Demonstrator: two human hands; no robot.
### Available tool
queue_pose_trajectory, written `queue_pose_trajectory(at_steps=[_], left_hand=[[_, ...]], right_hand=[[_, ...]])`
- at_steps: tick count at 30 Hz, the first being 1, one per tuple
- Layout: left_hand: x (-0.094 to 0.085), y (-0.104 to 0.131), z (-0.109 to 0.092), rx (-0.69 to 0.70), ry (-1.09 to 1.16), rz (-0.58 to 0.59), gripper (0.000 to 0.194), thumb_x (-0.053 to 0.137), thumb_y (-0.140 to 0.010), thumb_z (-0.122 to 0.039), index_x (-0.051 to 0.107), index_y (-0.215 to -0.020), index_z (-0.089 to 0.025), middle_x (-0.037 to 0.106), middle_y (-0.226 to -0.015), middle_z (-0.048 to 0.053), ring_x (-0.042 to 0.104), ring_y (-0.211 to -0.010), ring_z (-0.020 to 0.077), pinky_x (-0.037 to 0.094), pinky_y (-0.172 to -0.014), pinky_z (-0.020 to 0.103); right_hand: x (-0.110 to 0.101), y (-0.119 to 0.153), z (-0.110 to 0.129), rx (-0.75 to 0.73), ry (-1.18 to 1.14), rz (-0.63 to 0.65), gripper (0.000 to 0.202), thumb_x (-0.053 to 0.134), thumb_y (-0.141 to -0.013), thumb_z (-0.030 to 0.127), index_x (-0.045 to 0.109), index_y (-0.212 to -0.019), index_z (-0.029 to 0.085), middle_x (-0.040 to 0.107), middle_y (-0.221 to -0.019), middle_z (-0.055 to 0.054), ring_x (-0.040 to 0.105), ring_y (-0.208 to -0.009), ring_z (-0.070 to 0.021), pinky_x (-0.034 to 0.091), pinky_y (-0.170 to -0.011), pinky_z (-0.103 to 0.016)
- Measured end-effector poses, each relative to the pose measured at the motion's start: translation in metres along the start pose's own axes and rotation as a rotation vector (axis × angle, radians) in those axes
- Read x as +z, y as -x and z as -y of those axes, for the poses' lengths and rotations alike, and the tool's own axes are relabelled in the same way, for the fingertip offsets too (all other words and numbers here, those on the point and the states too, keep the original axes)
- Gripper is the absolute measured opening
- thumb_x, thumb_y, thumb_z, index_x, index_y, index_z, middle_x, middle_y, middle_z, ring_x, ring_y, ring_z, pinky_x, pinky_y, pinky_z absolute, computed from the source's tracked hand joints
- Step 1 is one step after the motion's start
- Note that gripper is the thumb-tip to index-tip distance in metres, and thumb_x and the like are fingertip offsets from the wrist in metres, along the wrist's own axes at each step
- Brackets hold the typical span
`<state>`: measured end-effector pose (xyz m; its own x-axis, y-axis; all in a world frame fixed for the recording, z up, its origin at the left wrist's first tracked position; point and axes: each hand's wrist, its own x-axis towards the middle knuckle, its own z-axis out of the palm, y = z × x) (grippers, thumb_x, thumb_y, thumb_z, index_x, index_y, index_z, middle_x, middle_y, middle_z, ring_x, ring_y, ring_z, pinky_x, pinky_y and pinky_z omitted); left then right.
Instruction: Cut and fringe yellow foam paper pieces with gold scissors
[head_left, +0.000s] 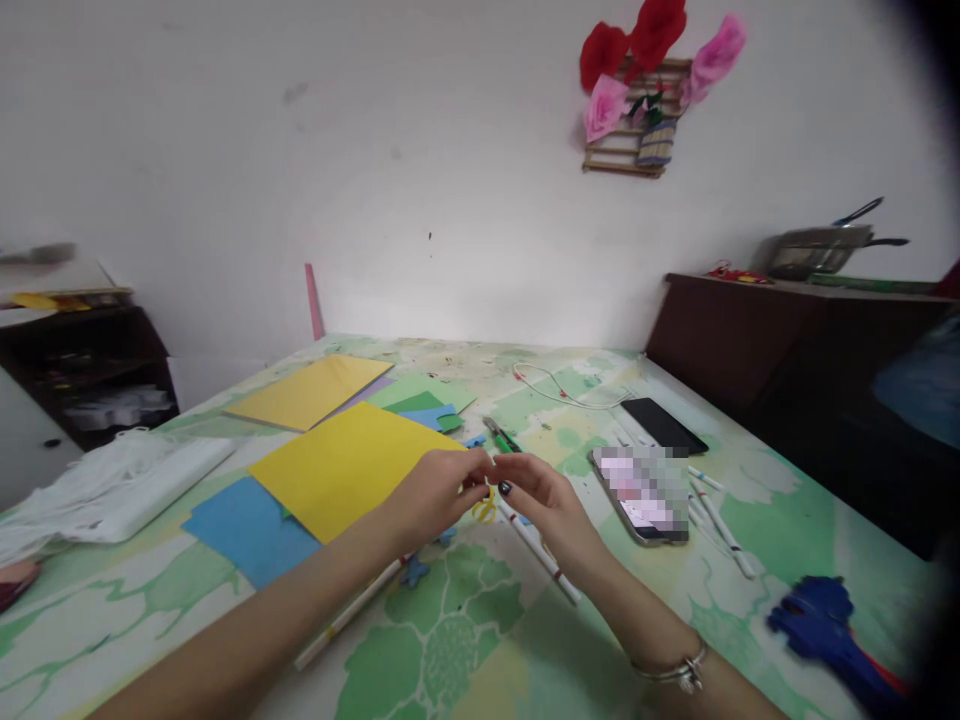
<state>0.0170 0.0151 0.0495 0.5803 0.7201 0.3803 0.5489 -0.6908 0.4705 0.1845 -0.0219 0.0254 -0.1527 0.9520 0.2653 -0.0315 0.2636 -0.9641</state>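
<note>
Fingers (pixel 529 470) by yellow strip (pixel 486 510) — close to edge of yellow sheet (pixel 341 470).

The yellow curl (pixel 486 509) and yellow sheet (pixel 337 470) look like smooth matt paper to me; that bracelet (pixel 679 671) gleams like metal, the pens (pixel 540 553) smooth plastic.

Flower-patterned tabletop (pixel 405 665) on my remote feed, yellow sheet (pixel 341 465) overlapping blue paper (pixel 251 530), white pens (pixel 540 555), lit phone (pixel 626 505) I see near a black device (pixel 664 425)

Strip (pixel 486 510) between sheets (pixel 349 465) and phone (pixel 630 495)
</note>
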Motion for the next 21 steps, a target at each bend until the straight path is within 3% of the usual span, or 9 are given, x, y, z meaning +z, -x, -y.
queue_pose_trajectory(at_steps=[4,9,17,21], left_hand=[[0.007,-0.026,-0.012,0.134,-0.122,0.032,0.005,0.050,-0.079,-0.018,0.053,-0.077,-0.021,0.062,-0.069,0.001,0.056,-0.063,0.0150,0.035,-0.057,0.022],[0.015,-0.045,-0.012,0.214,-0.183,0.075,0.006,0.048,-0.079,-0.015,0.051,-0.080,-0.021,0.060,-0.072,0.001,0.055,-0.068,0.0158,0.035,-0.060,0.023],[0.029,-0.048,-0.003,0.226,-0.287,0.143,0.014,0.042,-0.087,-0.025,0.055,-0.086,-0.020,0.061,-0.081,0.005,0.055,-0.079,0.0181,0.036,-0.067,0.027],[0.027,-0.058,0.021,0.059,-0.335,0.129,0.017,0.045,-0.087,-0.033,0.055,-0.092,-0.020,0.062,-0.086,0.004,0.057,-0.083,0.0174,0.041,-0.071,0.027]], right_hand=[[-0.010,-0.004,0.002,0.078,-0.184,-0.042,0.026,0.063,-0.073,0.035,0.059,-0.091,0.017,0.066,-0.085,-0.005,0.065,-0.073,-0.0170,0.050,-0.069,-0.030],[-0.027,-0.009,-0.005,0.171,-0.304,-0.100,0.026,0.069,-0.065,0.030,0.059,-0.082,0.014,0.063,-0.065,-0.001,0.056,-0.049,-0.0097,0.045,-0.052,-0.023],[-0.033,-0.011,-0.018,0.238,-0.380,-0.172,0.029,0.070,-0.058,0.024,0.057,-0.081,0.013,0.064,-0.056,-0.001,0.058,-0.051,-0.0128,0.045,-0.053,-0.024],[-0.037,-0.012,-0.018,0.183,-0.361,-0.252,0.027,0.065,-0.062,0.021,0.058,-0.087,0.014,0.066,-0.059,-0.002,0.059,-0.057,-0.0132,0.042,-0.054,-0.022]])
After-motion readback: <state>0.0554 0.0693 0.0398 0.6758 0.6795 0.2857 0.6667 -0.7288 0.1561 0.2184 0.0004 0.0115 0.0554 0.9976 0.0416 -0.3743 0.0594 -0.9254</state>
